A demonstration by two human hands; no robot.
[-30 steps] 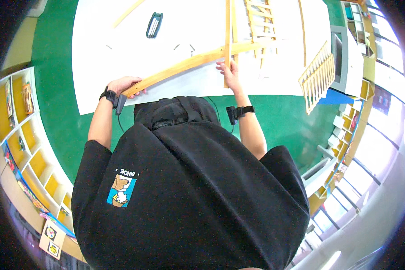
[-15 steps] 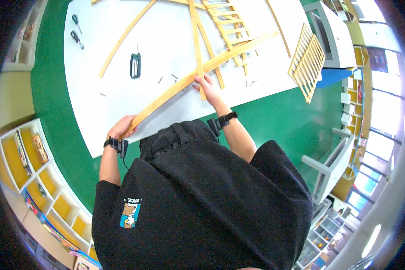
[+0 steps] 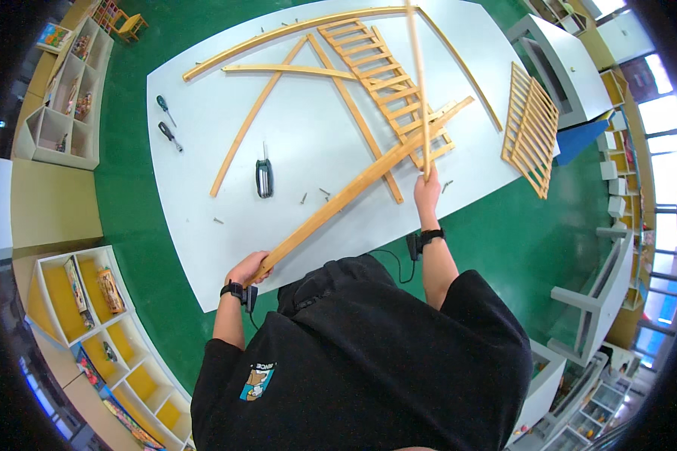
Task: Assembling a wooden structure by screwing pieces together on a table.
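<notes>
My left hand is closed around the near end of a long wooden bar, which runs diagonally up and to the right above the white table. My right hand grips the lower end of a thinner wooden slat, whose length points away from me. The slat crosses the bar, and its far end reaches the top of the picture. Beneath the bar's far end lies a ladder-like slatted wooden piece. Whether bar and slat touch where they cross, I cannot tell.
Two screwdrivers lie at the left; a folding hex key set stands out mid-table. Small screws are scattered around. More wooden strips spread across the far side. Slatted panels sit at the right edge, beside white furniture.
My right hand has moved right and outward along with the slat, away from the bar. My left hand still holds the bar's near end. The view has shifted, showing more of the table.
</notes>
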